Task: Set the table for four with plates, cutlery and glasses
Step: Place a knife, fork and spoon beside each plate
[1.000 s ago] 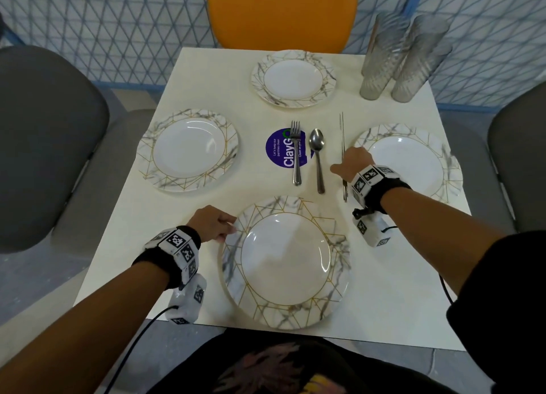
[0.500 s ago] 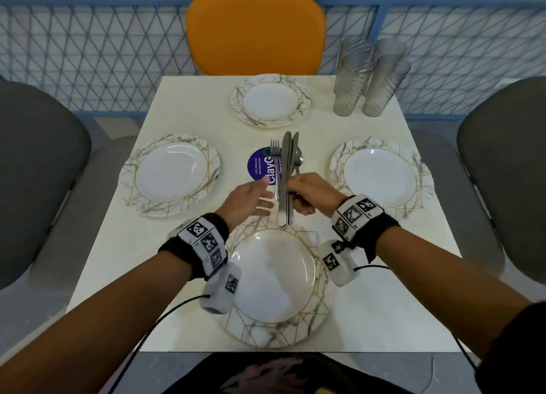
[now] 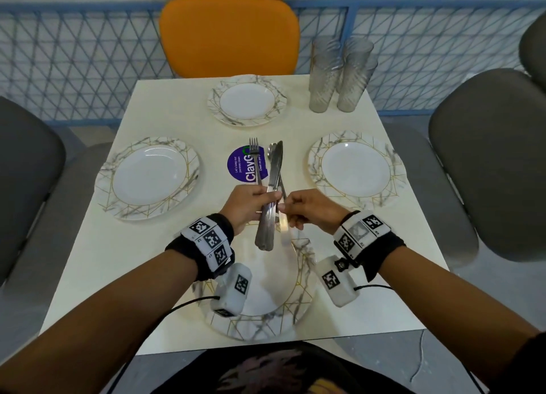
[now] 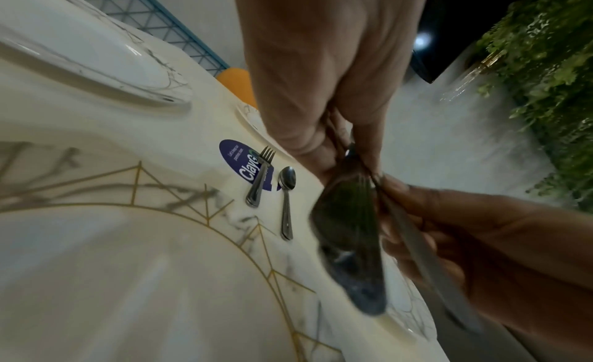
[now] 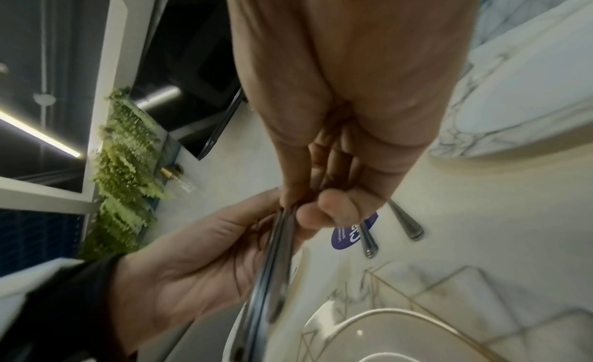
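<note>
Knives (image 3: 273, 184) in both hands; sticker (image 3: 243, 164) reads "ClayGo".

On the surface (image 3: 165, 98) in front of you four plates lie: the near plate (image 3: 274, 311) at your edge, the far plate (image 3: 246, 100) opposite, the left plate (image 3: 147, 178) and the right plate (image 3: 356, 169) at the sides. Between them, at the middle, a fork (image 3: 254, 160) lies on a sticker (image 3: 240, 164), with a spoon (image 4: 286, 190) just to its right. The glasses (image 3: 339, 74) stand together at the far right corner. Your hands hold a bundle of knives (image 3: 270, 204) above the near plate's far rim.
</note>
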Demonstrator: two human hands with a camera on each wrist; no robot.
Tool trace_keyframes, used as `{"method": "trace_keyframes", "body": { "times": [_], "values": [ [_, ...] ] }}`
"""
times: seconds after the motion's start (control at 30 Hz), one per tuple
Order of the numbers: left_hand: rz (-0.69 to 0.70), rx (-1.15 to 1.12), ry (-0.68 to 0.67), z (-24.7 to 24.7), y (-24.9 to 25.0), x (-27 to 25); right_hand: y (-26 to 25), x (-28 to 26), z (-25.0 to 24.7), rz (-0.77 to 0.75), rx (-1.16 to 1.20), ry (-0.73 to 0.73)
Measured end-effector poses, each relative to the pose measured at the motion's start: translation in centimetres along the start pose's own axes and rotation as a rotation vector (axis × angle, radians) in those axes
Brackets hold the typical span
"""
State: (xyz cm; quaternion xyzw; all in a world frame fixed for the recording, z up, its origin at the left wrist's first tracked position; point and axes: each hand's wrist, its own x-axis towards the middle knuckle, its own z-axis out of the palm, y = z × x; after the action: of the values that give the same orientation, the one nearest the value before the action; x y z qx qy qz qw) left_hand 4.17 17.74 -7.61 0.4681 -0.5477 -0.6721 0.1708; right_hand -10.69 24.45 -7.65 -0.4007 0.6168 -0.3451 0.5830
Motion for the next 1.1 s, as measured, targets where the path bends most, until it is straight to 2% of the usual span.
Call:
{"method": "trace_keyframes", "body": {
  "times": [0.13, 0.27, 0.4, 0.6, 0.77, 1.1],
  "values": [
    [-0.015, -0.09, 0.032, -1.1, -0.7, -0.9, 2.1, -2.7, -1.9, 0.013, 0.07, 0.102],
    [-0.024, -0.082, 0.096, -2.8, -1.9, -1.3, 5.9, -6.0, -4.0, 0.082, -0.022, 0.189],
    [-0.03, -0.092, 0.159, -3.6, -2.9, -1.4, 10.0, -8.0, -4.8, 0.194, -0.141, 0.205],
    [-0.018, -0.08, 0.15, -3.3, -3.5, -1.5, 11.3, -9.1, -4.8, 0.256, -0.038, 0.234],
    [-0.015, -0.077, 0.143, -2.9, -3.6, -1.5, 12.1, -9.7, -3.6, 0.314, -0.162, 0.157],
    [-0.016, -0.063, 0.143, -2.9, -3.8, -1.6, 12.6, -9.8, -2.0, 0.223, -0.613, 0.195]
  ]
}}
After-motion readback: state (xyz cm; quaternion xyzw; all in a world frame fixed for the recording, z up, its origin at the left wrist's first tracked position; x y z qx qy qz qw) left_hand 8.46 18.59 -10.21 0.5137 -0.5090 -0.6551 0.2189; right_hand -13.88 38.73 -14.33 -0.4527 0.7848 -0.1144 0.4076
